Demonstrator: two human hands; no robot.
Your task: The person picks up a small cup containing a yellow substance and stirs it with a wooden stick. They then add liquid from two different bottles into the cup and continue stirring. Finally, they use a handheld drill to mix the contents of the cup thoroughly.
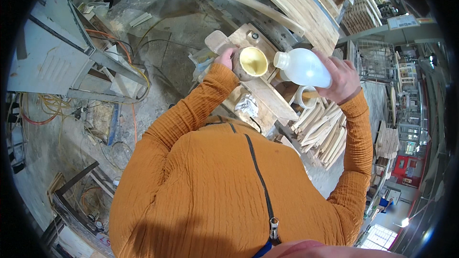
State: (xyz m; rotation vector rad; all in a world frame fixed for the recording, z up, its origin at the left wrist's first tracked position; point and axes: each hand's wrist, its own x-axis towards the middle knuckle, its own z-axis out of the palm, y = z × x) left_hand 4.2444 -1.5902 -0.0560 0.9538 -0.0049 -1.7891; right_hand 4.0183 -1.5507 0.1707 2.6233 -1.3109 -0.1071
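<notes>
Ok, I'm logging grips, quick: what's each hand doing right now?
Left hand: holding the cup.
Right hand: holding the bottle, its neck toward the cup.

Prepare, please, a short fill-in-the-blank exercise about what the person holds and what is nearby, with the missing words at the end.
1. The left hand holds a cup whose inside looks ____.
2. The whitish bottle is held in the ____.
3. The thin sticks piled near the bottle are made of ____.
4. The orange top has a black ____ down its front.

Missing words: yellow; right hand; wood; zipper.
</notes>
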